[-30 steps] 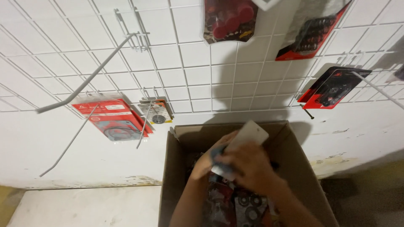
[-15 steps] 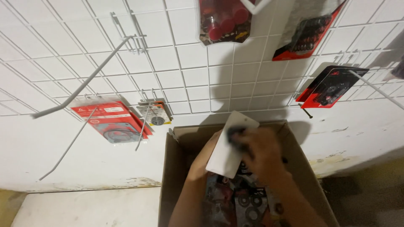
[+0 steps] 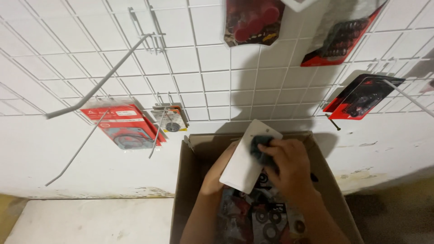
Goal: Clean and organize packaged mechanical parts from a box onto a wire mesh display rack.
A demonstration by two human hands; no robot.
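An open cardboard box (image 3: pixel 192 171) stands below a white wire grid wall. Both my hands are over it. My right hand (image 3: pixel 289 167) grips a flat white-backed blister pack (image 3: pixel 246 160) with a dark part on it, lifted and tilted above the box. My left hand (image 3: pixel 217 174) reaches down beside the pack's lower edge, partly hidden behind it; I cannot tell if it holds anything. Several more packs with black rings (image 3: pixel 266 221) lie inside the box.
The wire grid (image 3: pixel 203 68) carries long white hooks (image 3: pixel 97 81). Red carded packs hang at the left (image 3: pixel 124 126), top centre (image 3: pixel 253 20), top right (image 3: pixel 339 38) and right (image 3: pixel 361 97). A small pack (image 3: pixel 172 121) hangs in the middle. A white ledge (image 3: pixel 90 217) lies at the lower left.
The white pack has been lifted out of the box and turned more upright, its white back facing me. My right hand has shifted slightly right over the pack.
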